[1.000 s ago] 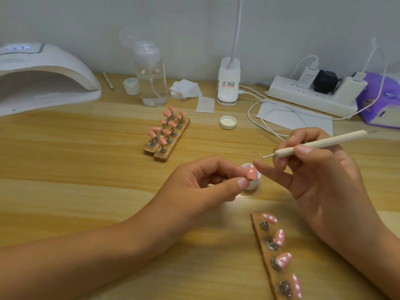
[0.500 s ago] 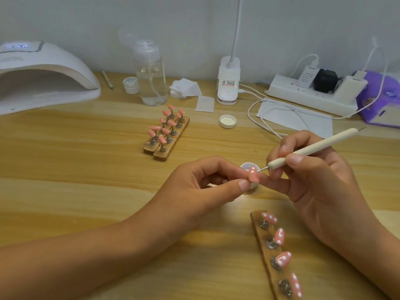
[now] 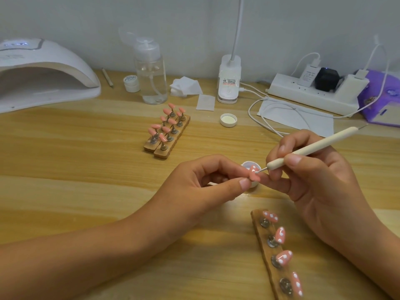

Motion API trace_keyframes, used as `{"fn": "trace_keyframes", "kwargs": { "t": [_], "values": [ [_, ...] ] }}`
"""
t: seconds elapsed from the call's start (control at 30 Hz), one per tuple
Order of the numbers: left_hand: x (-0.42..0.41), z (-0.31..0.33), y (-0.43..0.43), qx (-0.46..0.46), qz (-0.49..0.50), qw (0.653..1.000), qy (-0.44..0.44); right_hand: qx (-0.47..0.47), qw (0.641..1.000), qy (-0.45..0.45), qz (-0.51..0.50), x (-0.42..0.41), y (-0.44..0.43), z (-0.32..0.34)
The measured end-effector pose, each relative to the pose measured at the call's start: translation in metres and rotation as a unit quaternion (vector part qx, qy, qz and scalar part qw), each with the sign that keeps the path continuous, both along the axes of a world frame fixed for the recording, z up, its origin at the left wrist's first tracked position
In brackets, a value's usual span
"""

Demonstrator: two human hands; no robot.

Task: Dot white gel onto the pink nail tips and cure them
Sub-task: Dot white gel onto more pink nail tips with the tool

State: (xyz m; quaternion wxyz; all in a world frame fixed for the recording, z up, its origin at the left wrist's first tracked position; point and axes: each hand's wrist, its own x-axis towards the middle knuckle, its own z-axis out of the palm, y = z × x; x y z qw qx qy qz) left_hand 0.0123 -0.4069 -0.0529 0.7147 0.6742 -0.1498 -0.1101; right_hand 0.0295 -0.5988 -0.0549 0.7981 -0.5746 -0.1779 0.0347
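My left hand (image 3: 207,182) pinches a pink nail tip (image 3: 252,171) between thumb and fingers, just over a small white gel pot (image 3: 249,165). My right hand (image 3: 311,176) grips a cream dotting tool (image 3: 309,149) like a pen. Its metal point touches the held tip, and a right fingertip props against it. A wooden strip (image 3: 263,239) at the lower right carries several pink tips with white dots (image 3: 281,234). Two wooden holders (image 3: 166,146) in the middle bear several plain pink tips (image 3: 165,126). The white curing lamp (image 3: 43,74) stands at the far left.
A clear pump bottle (image 3: 150,72), a small white jar (image 3: 131,83), a pencil (image 3: 107,77) and white wipes (image 3: 187,86) line the back. A pot lid (image 3: 228,120), a lamp base (image 3: 229,80), a power strip (image 3: 311,94) with cables and a purple box (image 3: 381,98) sit right.
My right hand came down and to the left, bringing the dotting tool's point from above the pot onto the nail tip. My left hand held the tip nearly still.
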Motion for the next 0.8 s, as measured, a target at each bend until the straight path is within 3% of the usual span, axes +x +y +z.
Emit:
{"fn": "trace_keyframes", "kwargs": {
  "t": [0.8],
  "values": [
    [-0.0008,0.0025,-0.0002,0.002,-0.001,1.0,0.007,-0.006,1.0,-0.003,0.003,-0.0011,-0.0003,0.001]
  ]
}}
